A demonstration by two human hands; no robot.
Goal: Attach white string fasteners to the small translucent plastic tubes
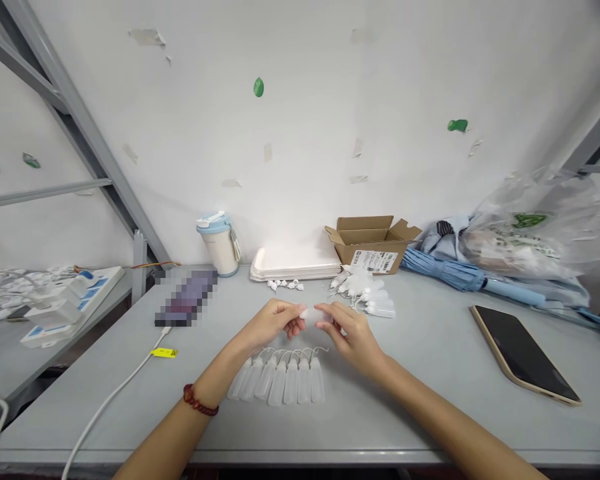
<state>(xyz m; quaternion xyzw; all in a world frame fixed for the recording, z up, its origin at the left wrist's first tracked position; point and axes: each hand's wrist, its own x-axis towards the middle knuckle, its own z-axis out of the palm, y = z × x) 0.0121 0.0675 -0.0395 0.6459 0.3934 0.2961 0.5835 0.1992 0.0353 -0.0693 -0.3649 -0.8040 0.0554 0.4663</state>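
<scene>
My left hand (283, 316) and my right hand (347, 328) meet above the middle of the table, both closed on a small translucent plastic bottle (312, 316). My left fingers pinch its left end, while the right fingers grip the other end; the fingers hide both ends. Just below the hands, several similar bottles (291, 383) lie side by side in a row, with thin white cords at their tops. A loose pile of such bottles (364, 292) is behind my right hand. Several small white caps (293, 285) lie behind my left hand.
Along the wall stand a cream tumbler (220, 247), a stack of white mailers (300, 265) and an open cardboard box (367, 250). A blue umbrella (445, 270) and a plastic bag (530, 233) lie at right, near a phone (523, 353). A white cable (115, 397) crosses the left side.
</scene>
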